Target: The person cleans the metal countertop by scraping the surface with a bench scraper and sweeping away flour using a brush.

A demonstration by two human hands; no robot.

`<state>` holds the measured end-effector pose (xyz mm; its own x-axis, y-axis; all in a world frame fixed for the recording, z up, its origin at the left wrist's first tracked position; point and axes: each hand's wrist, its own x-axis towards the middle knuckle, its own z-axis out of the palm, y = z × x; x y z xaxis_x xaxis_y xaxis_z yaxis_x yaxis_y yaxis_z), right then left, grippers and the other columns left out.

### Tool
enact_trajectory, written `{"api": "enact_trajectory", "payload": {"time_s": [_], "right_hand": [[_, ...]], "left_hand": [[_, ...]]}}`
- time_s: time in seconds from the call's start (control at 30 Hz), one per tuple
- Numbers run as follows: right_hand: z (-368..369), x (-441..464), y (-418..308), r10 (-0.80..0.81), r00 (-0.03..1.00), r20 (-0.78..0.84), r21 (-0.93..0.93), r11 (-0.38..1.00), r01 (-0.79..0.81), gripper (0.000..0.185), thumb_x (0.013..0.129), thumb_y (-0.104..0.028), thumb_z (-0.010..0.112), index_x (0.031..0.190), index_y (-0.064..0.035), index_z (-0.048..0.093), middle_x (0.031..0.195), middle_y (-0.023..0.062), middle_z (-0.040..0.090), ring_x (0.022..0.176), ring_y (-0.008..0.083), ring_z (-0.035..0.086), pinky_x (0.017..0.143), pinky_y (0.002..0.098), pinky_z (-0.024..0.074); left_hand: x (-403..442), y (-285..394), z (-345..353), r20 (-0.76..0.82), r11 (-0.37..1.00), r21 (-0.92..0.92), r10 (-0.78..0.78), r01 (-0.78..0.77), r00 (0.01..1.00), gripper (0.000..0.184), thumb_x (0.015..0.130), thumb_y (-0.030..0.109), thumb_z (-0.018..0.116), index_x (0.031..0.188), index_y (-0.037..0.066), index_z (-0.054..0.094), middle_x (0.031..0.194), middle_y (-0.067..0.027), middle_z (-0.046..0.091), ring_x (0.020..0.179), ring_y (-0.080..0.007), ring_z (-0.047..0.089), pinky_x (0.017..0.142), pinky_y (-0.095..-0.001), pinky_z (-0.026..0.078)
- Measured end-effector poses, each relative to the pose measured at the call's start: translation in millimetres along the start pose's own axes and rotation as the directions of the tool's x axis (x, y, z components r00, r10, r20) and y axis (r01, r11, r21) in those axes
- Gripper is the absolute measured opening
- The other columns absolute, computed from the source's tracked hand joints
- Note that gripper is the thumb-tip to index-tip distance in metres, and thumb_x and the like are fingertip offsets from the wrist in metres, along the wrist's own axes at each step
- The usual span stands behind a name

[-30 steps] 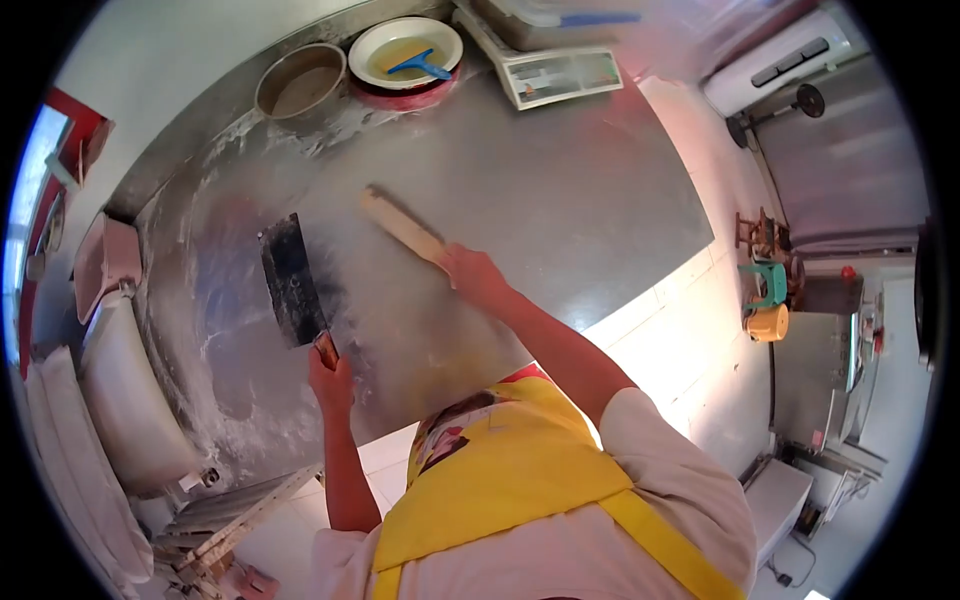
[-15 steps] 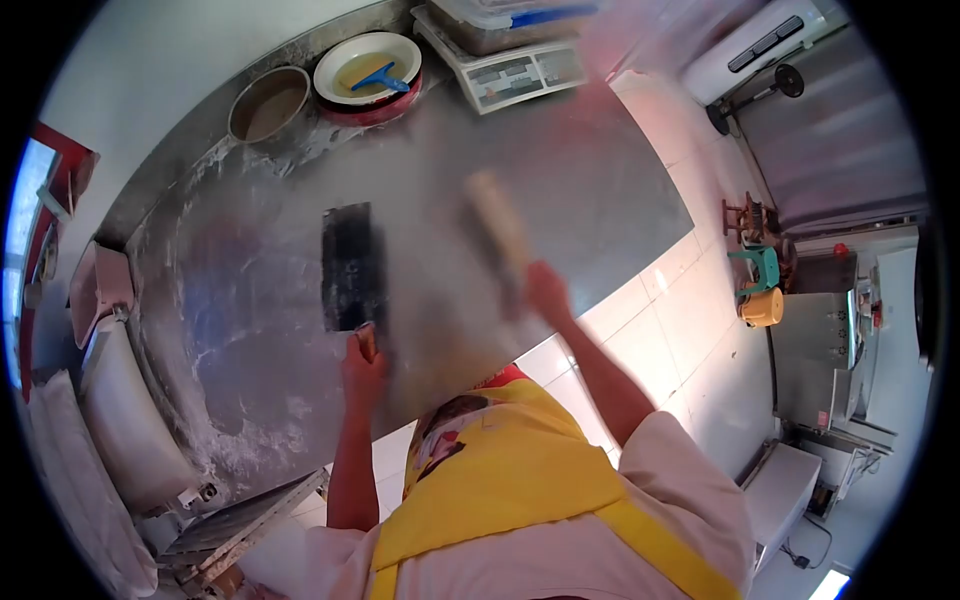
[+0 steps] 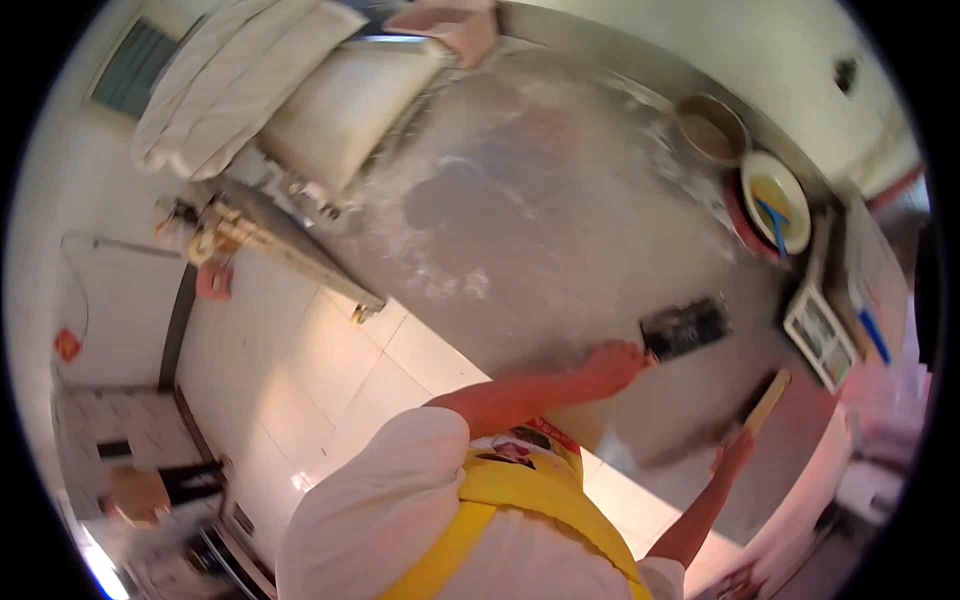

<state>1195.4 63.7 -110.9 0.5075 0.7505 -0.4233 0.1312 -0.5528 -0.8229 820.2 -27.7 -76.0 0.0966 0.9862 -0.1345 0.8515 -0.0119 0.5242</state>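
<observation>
My left hand is closed round the short handle of a black rectangular scraper, held low over the metal table. Whether its edge touches the tabletop I cannot tell. To the right, my right hand grips a wooden-backed brush, which is near the table's right end and points away from me. Its bristles are mostly hidden or blurred. White flour-like dust streaks the tabletop, mostly toward the far left.
A metal pot and a white basin with a blue-handled scraper stand along the back edge. Right of them is a scale. A dough-sheeter-like machine adjoins the table's left end. Another person appears at lower left.
My view has turned left, so the table appears rotated. Both hands keep hold of their tools. The brush, blurred earlier over the table, now shows clearly near the right end.
</observation>
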Motion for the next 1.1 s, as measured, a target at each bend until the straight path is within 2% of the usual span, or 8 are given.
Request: {"api": "enact_trajectory", "payload": {"time_s": [0.13,0.33,0.43,0.53,0.6,0.73,0.83,1.1], "right_hand": [[31,-83,-74,-0.226,0.952,0.206,0.074,0.974,0.215,0.016,0.090,-0.026,0.050,0.100,-0.0138,0.050,0.066,-0.0020,0.046,0.042,0.0075,0.039,0.035,0.0212,0.0308],[170,-242,-98,-0.268,0.734,0.624,0.130,0.962,0.240,0.012,0.093,-0.019,0.043,0.094,-0.0093,0.050,0.060,0.0015,0.046,0.040,0.0091,0.042,0.032,0.0232,0.0339],[254,-380,-81,-0.211,0.440,0.873,0.010,0.909,0.416,0.011,0.092,-0.017,0.042,0.090,-0.0088,0.048,0.057,0.0021,0.046,0.038,0.0086,0.041,0.033,0.0226,0.0328],[311,-476,-45,-0.181,0.220,0.959,0.062,0.886,0.460,0.012,0.093,-0.017,0.042,0.086,-0.0074,0.047,0.057,0.0024,0.046,0.038,0.0082,0.041,0.033,0.0219,0.0319],[342,-527,-26,-0.100,0.176,0.979,0.014,0.901,0.433,0.013,0.093,-0.017,0.042,0.086,-0.0062,0.047,0.057,0.0022,0.047,0.038,0.0079,0.041,0.033,0.0217,0.0317],[367,-599,1,0.097,0.208,0.973,-0.178,0.892,0.416,0.018,0.091,-0.015,0.044,0.101,-0.0024,0.052,0.056,0.0006,0.049,0.042,0.0063,0.043,0.037,0.0216,0.0335],[367,-636,1,0.120,0.214,0.969,-0.219,0.815,0.537,0.026,0.091,-0.014,0.042,0.111,-0.0002,0.051,0.056,0.0011,0.050,0.044,0.0059,0.044,0.039,0.0220,0.0351],[382,-667,22,0.167,0.355,0.920,-0.328,0.824,0.462,0.019,0.092,-0.013,0.042,0.104,0.0002,0.049,0.055,0.0017,0.047,0.040,0.0061,0.041,0.036,0.0215,0.0337]], "left_hand": [[-56,-38,-67,0.063,0.984,-0.013,-0.177,0.178,0.982,0.023,0.084,0.022,0.046,0.097,0.007,0.058,0.102,-0.0111,0.055,0.098,-0.0276,0.054,0.076,-0.0409,0.048],[-234,-197,-122,-0.457,0.910,-0.090,-0.399,0.405,0.795,0.020,0.081,0.024,0.055,0.092,0.008,0.059,0.099,-0.0074,0.060,0.091,-0.0225,0.057,0.073,-0.0332,0.050],[-328,-284,-153,-0.536,0.679,-0.465,-0.726,0.568,0.430,0.020,0.079,0.016,0.060,0.096,0.006,0.060,0.097,-0.0097,0.059,0.082,-0.0249,0.059,0.068,-0.0353,0.049],[-388,-412,-204,-0.706,0.643,-0.534,-0.696,0.549,0.129,0.023,0.079,0.013,0.062,0.100,0.005,0.059,0.093,-0.0117,0.061,0.071,-0.0249,0.060,0.067,-0.0355,0.047],[-407,-507,-234,-0.827,0.706,-0.334,-0.538,0.624,0.165,0.028,0.080,0.015,0.063,0.103,0.001,0.057,0.094,-0.0153,0.059,0.073,-0.0272,0.060,0.068,-0.0373,0.047],[-392,-603,-320,-0.660,0.609,-0.556,-0.737,0.565,0.145,0.050,0.075,0.022,0.066,0.118,0.003,0.048,0.111,-0.0171,0.050,0.099,-0.0354,0.053,0.082,-0.0431,0.045],[-370,-659,-345,-0.751,0.493,-0.343,-0.655,0.799,0.081,0.064,0.074,0.034,0.066,0.126,0.007,0.041,0.119,-0.0141,0.044,0.105,-0.0330,0.050,0.082,-0.0421,0.046],[-351,-714,-362,-0.580,0.392,-0.127,-0.775,0.911,0.252,0.043,0.083,0.038,0.051,0.119,0.015,0.045,0.114,-0.0138,0.047,0.102,-0.0304,0.054,0.075,-0.0437,0.050]]}}
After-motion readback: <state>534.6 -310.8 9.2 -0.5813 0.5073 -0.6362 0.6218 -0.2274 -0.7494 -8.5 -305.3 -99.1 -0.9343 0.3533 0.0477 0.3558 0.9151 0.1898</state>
